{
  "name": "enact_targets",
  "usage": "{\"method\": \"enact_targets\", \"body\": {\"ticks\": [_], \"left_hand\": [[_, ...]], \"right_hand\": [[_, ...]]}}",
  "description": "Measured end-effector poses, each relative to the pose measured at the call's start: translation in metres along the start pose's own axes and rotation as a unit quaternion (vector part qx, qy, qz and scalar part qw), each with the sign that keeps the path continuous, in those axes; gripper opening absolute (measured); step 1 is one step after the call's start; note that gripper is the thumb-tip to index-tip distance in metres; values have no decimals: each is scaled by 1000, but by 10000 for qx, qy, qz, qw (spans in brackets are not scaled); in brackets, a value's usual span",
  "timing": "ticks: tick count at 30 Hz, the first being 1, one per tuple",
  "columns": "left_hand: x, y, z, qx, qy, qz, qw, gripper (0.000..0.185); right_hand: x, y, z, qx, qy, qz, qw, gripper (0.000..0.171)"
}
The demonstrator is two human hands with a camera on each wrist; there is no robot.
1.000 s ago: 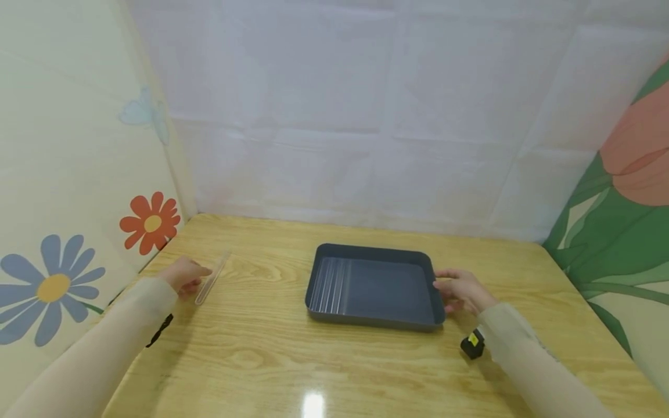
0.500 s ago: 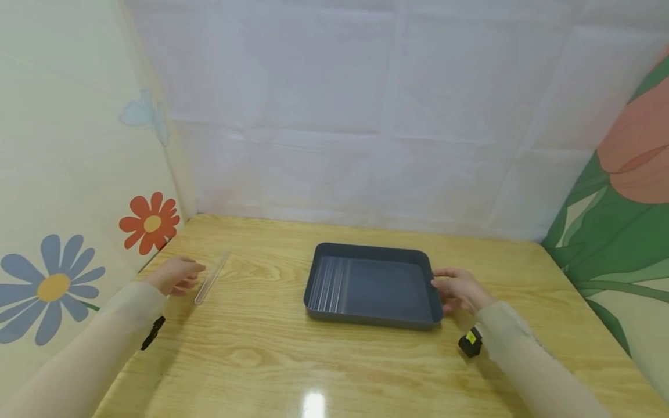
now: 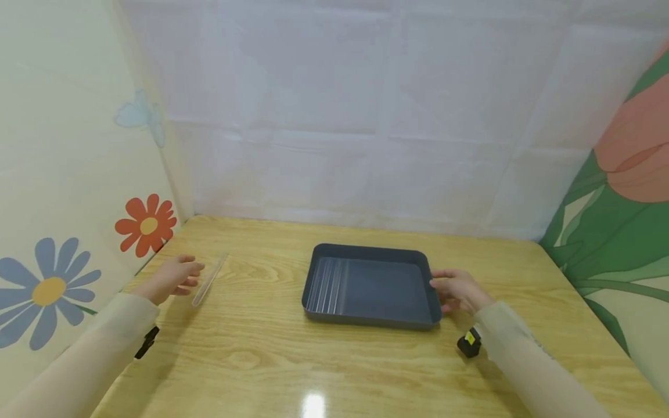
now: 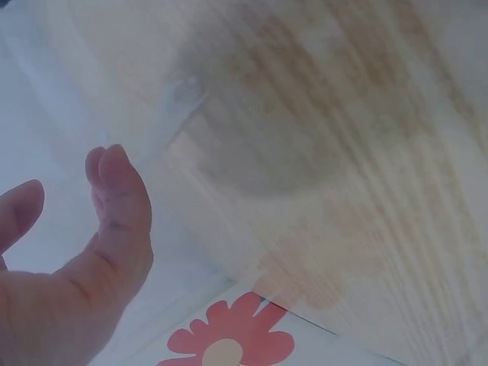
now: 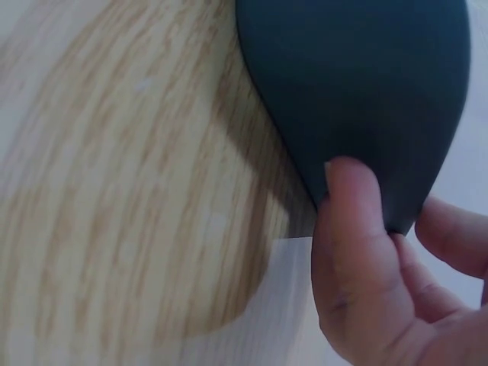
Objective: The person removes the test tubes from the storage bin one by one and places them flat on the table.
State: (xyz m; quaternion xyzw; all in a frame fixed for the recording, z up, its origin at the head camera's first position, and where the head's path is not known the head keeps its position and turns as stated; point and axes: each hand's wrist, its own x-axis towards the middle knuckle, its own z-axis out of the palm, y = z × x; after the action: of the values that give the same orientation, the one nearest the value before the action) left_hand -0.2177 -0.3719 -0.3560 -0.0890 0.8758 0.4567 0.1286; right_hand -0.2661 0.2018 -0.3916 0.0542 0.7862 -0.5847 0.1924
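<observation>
The right hand (image 3: 460, 290) is gripping the right edge of the dark tray (image 3: 366, 278), thumb (image 5: 347, 229) pressing on its rim, as it is sitting mid-table (image 3: 313, 360). The left hand (image 3: 169, 277) is hovering relaxed, fingers loose and holding nothing, just beside the clear strip (image 3: 209, 280) (lying flat near the flowered wall (image 3: 63, 232)).

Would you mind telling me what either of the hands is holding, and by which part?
The right hand holds the grey tray by its right edge; the left hand holds nothing.

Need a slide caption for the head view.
Right hand holds dark tray; left hand beside clear strip.
</observation>
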Motion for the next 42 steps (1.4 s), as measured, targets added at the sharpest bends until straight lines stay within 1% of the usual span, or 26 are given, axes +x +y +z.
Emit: {"method": "enact_targets", "body": {"ticks": [4,8,11,14,18,22,25,34,42], "left_hand": [[-3,2,-1,12,-129,227,9997,71],[-7,4,-1,-120,-277,280,9992,72],[-9,6,1,-213,-327,334,9987,70],[-12,7,3,-350,-450,478,9972,68],[-14,12,7,-619,-625,563,9945,67],[-16,18,11,-947,-697,481,9919,67],[-17,19,14,-1067,-737,425,9907,66],[-25,21,17,-1122,-833,463,9891,65],[-29,24,20,-1104,-860,509,9889,62]], "right_hand": [[0,1,1,-15,24,12,10000,51],[0,1,1,-43,28,-1,10000,51],[-1,1,0,-26,33,-5,10000,52],[-1,1,0,6,51,6,10000,51],[0,2,1,-7,62,-3,10000,50],[1,2,2,20,71,-28,10000,49],[1,2,1,56,43,-46,10000,49],[1,0,2,32,120,-80,9999,47],[1,1,3,-1,64,-93,9999,47]]}}
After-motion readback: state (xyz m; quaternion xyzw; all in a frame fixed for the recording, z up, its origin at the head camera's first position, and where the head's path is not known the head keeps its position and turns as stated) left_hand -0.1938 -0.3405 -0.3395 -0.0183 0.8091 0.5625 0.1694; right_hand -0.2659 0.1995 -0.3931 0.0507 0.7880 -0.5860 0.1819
